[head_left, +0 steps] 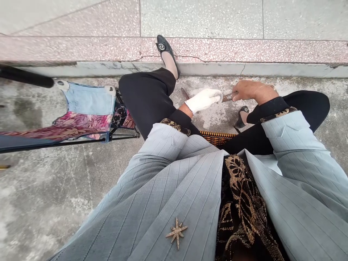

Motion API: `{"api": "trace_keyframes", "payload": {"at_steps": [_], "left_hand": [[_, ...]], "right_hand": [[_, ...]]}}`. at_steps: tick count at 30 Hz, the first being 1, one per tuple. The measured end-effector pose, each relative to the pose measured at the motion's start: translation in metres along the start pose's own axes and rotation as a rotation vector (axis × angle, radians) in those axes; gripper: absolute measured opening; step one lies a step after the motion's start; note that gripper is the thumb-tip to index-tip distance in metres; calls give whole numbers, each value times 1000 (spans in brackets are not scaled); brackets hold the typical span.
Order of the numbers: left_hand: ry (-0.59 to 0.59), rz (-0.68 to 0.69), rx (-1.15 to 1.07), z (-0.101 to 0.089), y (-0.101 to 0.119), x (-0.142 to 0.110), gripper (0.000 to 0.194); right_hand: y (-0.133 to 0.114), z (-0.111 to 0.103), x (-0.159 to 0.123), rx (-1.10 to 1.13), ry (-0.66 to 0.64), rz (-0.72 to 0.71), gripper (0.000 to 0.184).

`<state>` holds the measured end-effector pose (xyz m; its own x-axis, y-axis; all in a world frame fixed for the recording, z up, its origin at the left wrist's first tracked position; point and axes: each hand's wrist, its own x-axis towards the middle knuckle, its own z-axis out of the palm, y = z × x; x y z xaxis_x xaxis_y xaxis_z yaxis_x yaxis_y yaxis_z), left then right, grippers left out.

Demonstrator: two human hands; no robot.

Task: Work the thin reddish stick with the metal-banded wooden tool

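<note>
My left hand wears a white knitted glove, and its fingers are closed at the near end of a brown, stick-like handle. My bare right hand grips the other end, where a greyish band shows by the fingers. Beyond the glove's wrist a thin dark brown piece sticks out; whether it belongs to the same tool is hidden by the glove. Both hands are held between my spread knees, above the concrete floor.
I sit on a woven wicker seat. To the left stands a folding chair with blue and floral cloth, with a dark pole beside it. Ahead runs a terrazzo step; one black shoe rests on it.
</note>
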<state>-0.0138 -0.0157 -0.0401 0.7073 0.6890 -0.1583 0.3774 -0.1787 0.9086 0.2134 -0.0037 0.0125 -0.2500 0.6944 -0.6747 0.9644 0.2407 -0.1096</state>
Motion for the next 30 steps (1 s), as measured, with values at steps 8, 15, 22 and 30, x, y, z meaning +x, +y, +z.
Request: {"api": "trace_keyframes", "payload": {"at_steps": [8,15,22,30], "left_hand": [[8,-11,72,-10,-3,1,18],[52,-53,-178,-3,-16,7,13],[-77,-58,-381,10,-2,3,15],[-40,-34,-128,4,-8,3,13]], "right_hand": [[-9,-10,-24,339,-367,-228,15],[-4,-27,-44,716,18,-269,21],[7,-16,-14,599,413,71,30],[-7,2,3,32,-29,20,23]]}}
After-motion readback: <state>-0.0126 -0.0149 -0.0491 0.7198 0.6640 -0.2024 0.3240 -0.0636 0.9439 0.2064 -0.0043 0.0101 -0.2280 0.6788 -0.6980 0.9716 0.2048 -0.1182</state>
